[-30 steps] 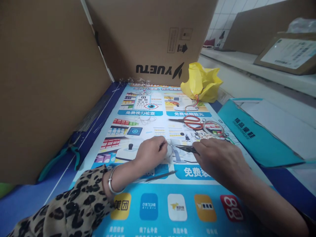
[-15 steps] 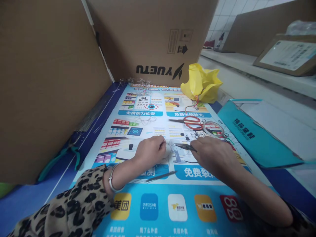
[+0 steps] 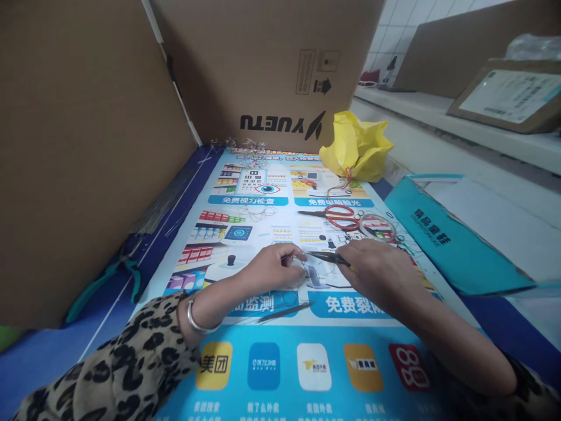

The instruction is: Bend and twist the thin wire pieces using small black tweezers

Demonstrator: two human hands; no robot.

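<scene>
My left hand [image 3: 280, 266] is closed, thumb and forefinger pinched around a thin wire that barely shows against the printed sheet. A pair of needle-nose pliers [image 3: 326, 256] sits in my closed right hand [image 3: 377, 269], its dark jaws pointing left. The jaw tips reach the fingertips of my left hand; whether they grip the wire is too small to tell. Below the hands lies a slim, dark, pointed piece [image 3: 284, 311]. Red-handled scissors [image 3: 339, 217] and a ring-shaped coil [image 3: 377, 228] rest beyond my right hand.
Teal-handled pliers [image 3: 105, 283] and thin wires [image 3: 158, 210] lie at left beside a cardboard panel [image 3: 87, 146]. Tangled wire pieces [image 3: 253, 149] stand at the back. Crumpled yellow paper [image 3: 357, 149] and a teal box [image 3: 460, 234] sit at right.
My left hand has shifted slightly right and turned, bringing its fingertips to the plier tips. The wire loops by it show less. My right hand stays nearly in place with the pliers.
</scene>
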